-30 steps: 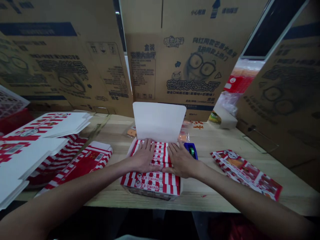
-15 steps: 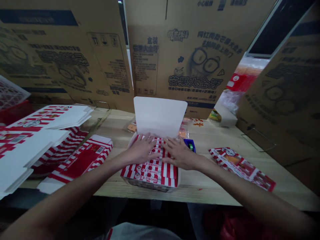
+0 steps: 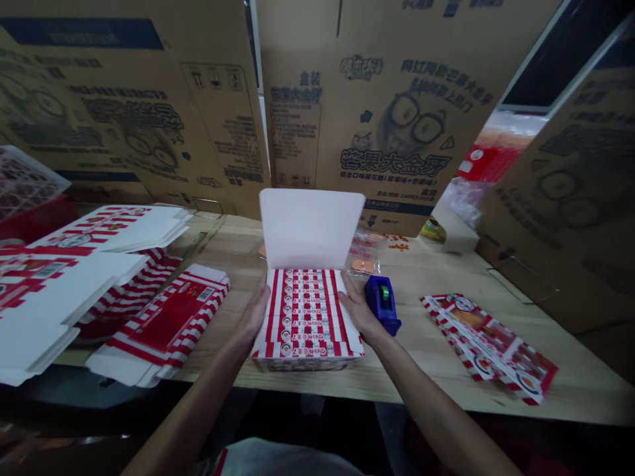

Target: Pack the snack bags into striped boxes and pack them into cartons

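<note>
In the middle of the table stands a display box (image 3: 311, 225), its white lid raised at the back. Red-and-white checked packets (image 3: 306, 315) fill it in a tight row. My left hand (image 3: 255, 312) grips the box's left side, and my right hand (image 3: 358, 307) grips its right side. The fingertips are partly hidden along the box walls. A blue tape dispenser (image 3: 381, 305) sits just to the right of my right hand.
Flat printed cartons (image 3: 99, 254) are stacked at the left, with a red-and-white folded carton (image 3: 171, 317) beside them. Printed card sheets (image 3: 491, 340) lie at the right. Clear packs with orange pieces (image 3: 364, 264) lie behind the box. Large cardboard boxes (image 3: 307, 145) wall off the back.
Both hands have moved from lying flat on top of the packets to the box's two sides. The packet row and the tape dispenser are now uncovered.
</note>
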Demonstrator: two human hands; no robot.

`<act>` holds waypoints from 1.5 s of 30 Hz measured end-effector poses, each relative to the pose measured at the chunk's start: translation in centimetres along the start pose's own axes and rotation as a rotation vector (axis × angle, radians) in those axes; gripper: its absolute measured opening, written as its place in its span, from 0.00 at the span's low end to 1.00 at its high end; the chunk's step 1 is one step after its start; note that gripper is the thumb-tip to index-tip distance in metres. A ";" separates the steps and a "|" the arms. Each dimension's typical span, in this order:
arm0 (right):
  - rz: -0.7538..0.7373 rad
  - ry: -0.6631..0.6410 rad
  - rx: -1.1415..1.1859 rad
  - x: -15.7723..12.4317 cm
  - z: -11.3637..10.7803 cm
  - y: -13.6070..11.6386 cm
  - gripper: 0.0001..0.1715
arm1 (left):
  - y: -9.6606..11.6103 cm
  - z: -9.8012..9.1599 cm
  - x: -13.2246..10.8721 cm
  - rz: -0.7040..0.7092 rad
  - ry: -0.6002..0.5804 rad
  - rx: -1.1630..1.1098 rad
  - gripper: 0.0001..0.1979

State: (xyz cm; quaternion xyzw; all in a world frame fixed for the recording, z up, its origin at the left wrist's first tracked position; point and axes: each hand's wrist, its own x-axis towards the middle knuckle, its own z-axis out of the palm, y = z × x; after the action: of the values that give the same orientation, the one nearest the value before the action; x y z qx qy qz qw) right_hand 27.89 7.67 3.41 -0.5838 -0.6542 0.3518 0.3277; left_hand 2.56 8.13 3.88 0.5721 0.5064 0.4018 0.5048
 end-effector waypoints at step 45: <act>-0.415 -0.080 -0.650 -2.5 -3.9 -3.4 0.24 | 5.9 -1.7 -2.7 0.432 -0.238 1.191 0.18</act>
State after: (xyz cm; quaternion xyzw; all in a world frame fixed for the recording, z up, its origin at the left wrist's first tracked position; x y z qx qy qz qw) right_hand 29.63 5.24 8.34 -0.4983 -0.8481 0.0749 0.1638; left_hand 1.49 5.91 10.07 0.8842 0.4566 0.0781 0.0609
